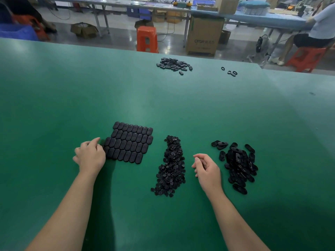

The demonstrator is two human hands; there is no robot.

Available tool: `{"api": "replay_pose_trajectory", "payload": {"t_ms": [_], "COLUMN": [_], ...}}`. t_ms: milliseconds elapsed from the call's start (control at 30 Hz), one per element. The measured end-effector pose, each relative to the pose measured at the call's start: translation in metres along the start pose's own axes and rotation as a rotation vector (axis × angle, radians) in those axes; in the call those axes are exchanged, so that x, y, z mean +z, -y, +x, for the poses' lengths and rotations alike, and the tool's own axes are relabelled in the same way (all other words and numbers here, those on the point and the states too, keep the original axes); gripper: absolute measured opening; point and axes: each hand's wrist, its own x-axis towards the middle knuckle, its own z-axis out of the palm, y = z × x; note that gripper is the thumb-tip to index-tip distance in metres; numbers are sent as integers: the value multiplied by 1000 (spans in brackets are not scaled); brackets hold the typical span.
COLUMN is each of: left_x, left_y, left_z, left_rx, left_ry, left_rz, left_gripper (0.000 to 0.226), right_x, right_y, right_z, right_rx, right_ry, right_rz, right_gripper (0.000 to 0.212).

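Four rows of seemingly finished oval pieces [129,142] lie packed on the surface [54,105], touching the left hand [90,156], whose curled grip I cannot tell, while the right hand [206,169] has a loose, empty grip and large piles of round inserts [171,167] and oval shells [239,165] are left.

My table mat [163,105] is plain green all over. On it, the oval covers [129,142] are matt black, set in staggered rows like brickwork. Right of the covers, my heap of small round pieces [171,169] is black, and further right the oval rings [239,165] are glossy black. Beyond the covers stand an orange stool [146,39] and a brown carton [204,37].
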Motion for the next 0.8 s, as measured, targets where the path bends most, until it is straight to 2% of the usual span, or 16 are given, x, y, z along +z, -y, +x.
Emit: {"api": "replay_pose_trajectory", "payload": {"t_ms": [267, 800], "left_x": [-2, 1], "left_y": [11, 13], "left_z": [-7, -7], "left_rx": [36, 45], "left_ry": [-104, -103], "left_rz": [-186, -153], "left_gripper": [40, 28], "right_x": [0, 0], "right_y": [1, 1], "right_z": [-1, -1], "right_rx": [-6, -9], "right_ry": [-1, -4], "right_rz": [-8, -26], "right_gripper": [16, 15]}}
